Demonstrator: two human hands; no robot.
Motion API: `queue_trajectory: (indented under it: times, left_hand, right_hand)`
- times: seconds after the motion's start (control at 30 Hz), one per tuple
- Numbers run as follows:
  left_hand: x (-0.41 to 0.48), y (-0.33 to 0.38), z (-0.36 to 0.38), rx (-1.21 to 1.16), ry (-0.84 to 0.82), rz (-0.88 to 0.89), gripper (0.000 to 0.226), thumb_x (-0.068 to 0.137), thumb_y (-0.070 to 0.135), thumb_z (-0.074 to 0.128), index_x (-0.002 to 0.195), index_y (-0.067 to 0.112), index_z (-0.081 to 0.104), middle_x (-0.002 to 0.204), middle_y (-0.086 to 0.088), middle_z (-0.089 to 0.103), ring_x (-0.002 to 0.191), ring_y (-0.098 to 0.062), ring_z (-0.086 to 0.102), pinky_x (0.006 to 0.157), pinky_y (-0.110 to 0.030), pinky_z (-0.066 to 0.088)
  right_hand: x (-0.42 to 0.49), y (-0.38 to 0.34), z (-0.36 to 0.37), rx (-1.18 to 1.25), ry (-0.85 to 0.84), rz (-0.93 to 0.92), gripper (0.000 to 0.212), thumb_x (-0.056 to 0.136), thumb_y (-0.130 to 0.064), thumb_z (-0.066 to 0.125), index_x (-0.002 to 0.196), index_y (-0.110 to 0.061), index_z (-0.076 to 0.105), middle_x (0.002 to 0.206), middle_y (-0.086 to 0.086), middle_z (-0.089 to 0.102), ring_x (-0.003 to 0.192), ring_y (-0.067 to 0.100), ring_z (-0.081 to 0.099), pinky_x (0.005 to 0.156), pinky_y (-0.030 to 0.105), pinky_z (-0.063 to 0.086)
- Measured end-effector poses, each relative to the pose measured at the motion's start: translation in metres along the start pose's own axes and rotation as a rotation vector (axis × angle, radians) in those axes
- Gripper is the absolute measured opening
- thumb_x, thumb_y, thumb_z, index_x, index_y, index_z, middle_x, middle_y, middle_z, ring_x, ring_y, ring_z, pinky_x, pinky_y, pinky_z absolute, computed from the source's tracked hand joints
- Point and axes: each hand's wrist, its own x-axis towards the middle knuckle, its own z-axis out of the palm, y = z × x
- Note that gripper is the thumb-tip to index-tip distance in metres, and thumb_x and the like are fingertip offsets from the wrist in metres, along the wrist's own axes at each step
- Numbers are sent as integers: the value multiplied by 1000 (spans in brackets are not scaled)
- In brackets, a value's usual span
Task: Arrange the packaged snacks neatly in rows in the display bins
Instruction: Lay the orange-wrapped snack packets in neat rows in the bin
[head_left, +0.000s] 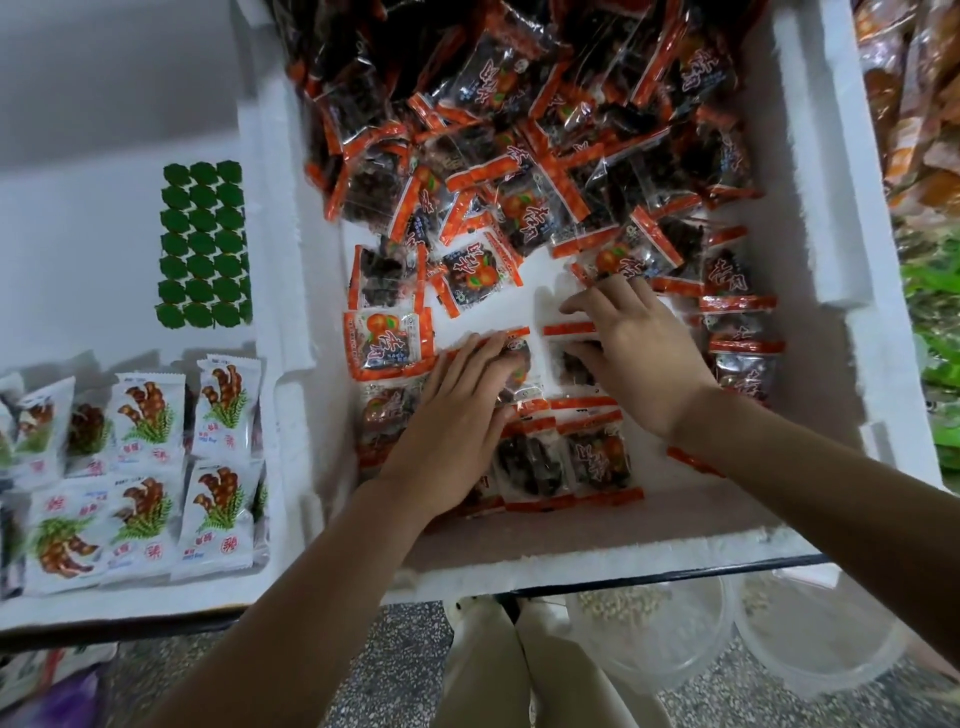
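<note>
In the white foam bin (810, 156), the left hand (452, 421) presses near-straight fingers on one orange-edged clear snack packet (524, 379), while the right hand (639, 348) lays spread fingers over the neighbouring packet (566, 330).

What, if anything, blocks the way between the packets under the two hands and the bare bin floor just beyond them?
Nothing visible does. The bare floor patch starts right at the fingertips of the left hand and beside the right hand. The loose pile lies beyond the patch, farther off.
</note>
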Motion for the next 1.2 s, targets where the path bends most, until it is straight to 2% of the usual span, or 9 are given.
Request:
queue_trajectory:
  times: [0.17, 0.37, 0.5, 0.6, 0.7, 0.83, 1.0, 1.1, 1.2]
  left_hand:
    - [7, -14, -38, 51, 259, -197, 35, 97, 14, 42, 131, 14, 48, 134, -5, 46, 127, -22, 38, 107, -31, 20]
    - [26, -35, -58, 344, 15, -385, 59, 87, 4, 61, 137, 15, 33, 143, -9, 32, 130, -31, 33, 109, -44, 25]
    - [28, -40, -55, 514, -39, -390, 59, 85, 5, 64, 135, 10, 32, 137, -11, 39, 129, -33, 30, 112, -43, 16]
    - [29, -42, -57, 535, -76, -385, 55, 85, 8, 64, 133, 9, 37, 134, -10, 44, 127, -29, 34, 110, -40, 19]
    - [33, -40, -66, 472, -145, -359, 43, 88, 17, 63, 128, 16, 49, 133, -8, 44, 125, -29, 38, 109, -39, 23]
    - [27, -31, -87, 165, 116, -336, 31, 95, 22, 54, 124, 14, 49, 126, -8, 47, 109, -28, 53, 88, -39, 44]
    - [4, -31, -108, -105, 555, -306, 26, 92, 27, 58, 111, 9, 57, 101, -5, 61, 87, -18, 59, 72, -30, 48]
    - [-11, -43, -111, -175, 623, -355, 23, 92, 26, 60, 106, 8, 57, 98, -6, 63, 85, -18, 59, 73, -28, 48]
    - [-23, -51, -112, -277, 701, -420, 20, 91, 26, 61, 106, 12, 58, 96, 0, 64, 84, -18, 63, 75, -41, 55]
  right_hand:
    - [35, -22, -4, 45, -42, -175, 48, 88, 0, 57, 134, -9, 46, 131, 13, 50, 120, 32, 46, 102, 42, 38]
    - [77, -39, 8, -115, -177, -189, 63, 93, -15, 55, 147, -22, 23, 154, 2, 24, 132, 29, 28, 107, 40, 34]
    - [88, -45, 5, -146, -161, -151, 59, 91, -25, 59, 142, -18, 30, 141, 6, 37, 120, 30, 47, 86, 40, 50]
    - [88, -47, 0, -180, -131, -120, 56, 89, -37, 59, 134, -11, 36, 135, 8, 38, 102, 30, 59, 70, 37, 49]
    - [78, -43, -4, -164, -101, -74, 60, 85, -42, 61, 133, -12, 41, 133, 8, 39, 109, 30, 54, 78, 38, 50]
    - [60, -37, -14, -50, -16, -25, 62, 82, -40, 66, 133, -13, 46, 126, 12, 45, 117, 33, 45, 98, 42, 41]
    - [53, -56, -25, 245, -101, -170, 55, 80, -18, 72, 131, -18, 50, 128, 10, 45, 65, 11, 52, 83, 41, 53]
    - [65, -82, -20, 229, -182, -262, 54, 83, -7, 68, 132, -22, 49, 137, 6, 37, 72, 16, 55, 85, 36, 51]
    - [82, -105, -8, 131, -250, -366, 48, 88, -4, 52, 129, -28, 49, 138, 3, 34, 95, 23, 54, 85, 31, 45]
